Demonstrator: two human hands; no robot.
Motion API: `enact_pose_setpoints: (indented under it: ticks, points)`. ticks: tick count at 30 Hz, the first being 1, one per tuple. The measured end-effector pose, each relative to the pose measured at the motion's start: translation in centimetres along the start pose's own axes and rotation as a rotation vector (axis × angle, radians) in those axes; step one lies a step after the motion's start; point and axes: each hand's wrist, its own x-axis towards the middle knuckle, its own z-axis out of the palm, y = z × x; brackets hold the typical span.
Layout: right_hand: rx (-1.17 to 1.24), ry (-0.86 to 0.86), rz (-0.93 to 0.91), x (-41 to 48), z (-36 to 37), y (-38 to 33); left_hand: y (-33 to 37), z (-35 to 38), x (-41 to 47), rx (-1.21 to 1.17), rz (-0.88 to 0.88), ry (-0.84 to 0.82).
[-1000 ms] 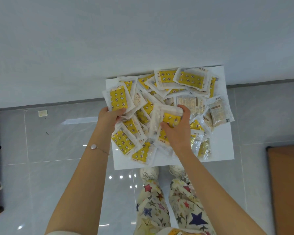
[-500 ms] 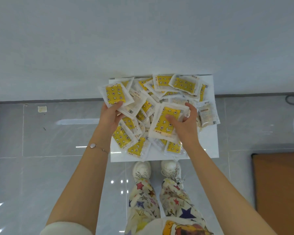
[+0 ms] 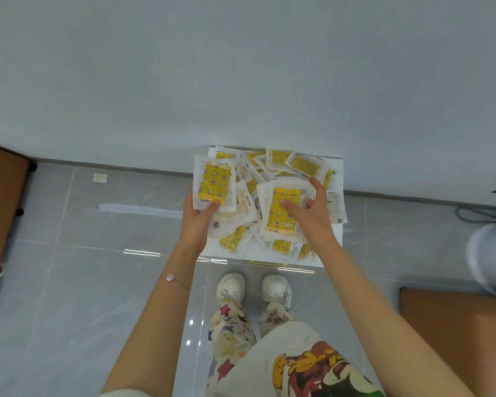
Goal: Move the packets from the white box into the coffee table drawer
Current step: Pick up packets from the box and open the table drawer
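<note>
Grabbing step, mid-frame: the left hand (image 3: 196, 222) grips a yellow packet (image 3: 214, 183) and the right hand (image 3: 312, 216) clasps a second packet (image 3: 282, 214) over the heaped white box (image 3: 334, 239). Next, both need carrying to the drawer, which is out of sight.

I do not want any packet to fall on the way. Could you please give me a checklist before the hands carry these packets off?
1. Grip of left hand on yellow packet: ok, thumb on its lower edge.
2. Grip of right hand on second packet: ok, thumb on top, fingers round the side.
3. Held packets free of the pile: cannot tell, they overlap others.
4. Coffee table drawer open and within reach: cannot tell, it is not in view.
5. Contents of white box all moved: not ok, many loose packets lie in it.
</note>
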Motion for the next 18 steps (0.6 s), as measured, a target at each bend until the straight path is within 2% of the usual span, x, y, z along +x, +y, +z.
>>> enact_pose_setpoints:
  ticks: [4, 10, 18]
  points:
    - [-0.068, -0.115, -0.065, -3.7, 0.1, -1.7, 0.9, -1.9, -5.9, 0.021, 0.039, 0.026]
    - [-0.207, -0.377, -0.146, -10.3, 1.0, -4.8, 2.7, -5.8, -15.3, 0.000, 0.153, 0.116]
    - [-0.334, -0.643, -0.276, -18.6, 9.0, -8.6, 3.9, -14.1, -24.6, -0.199, 0.251, 0.348]
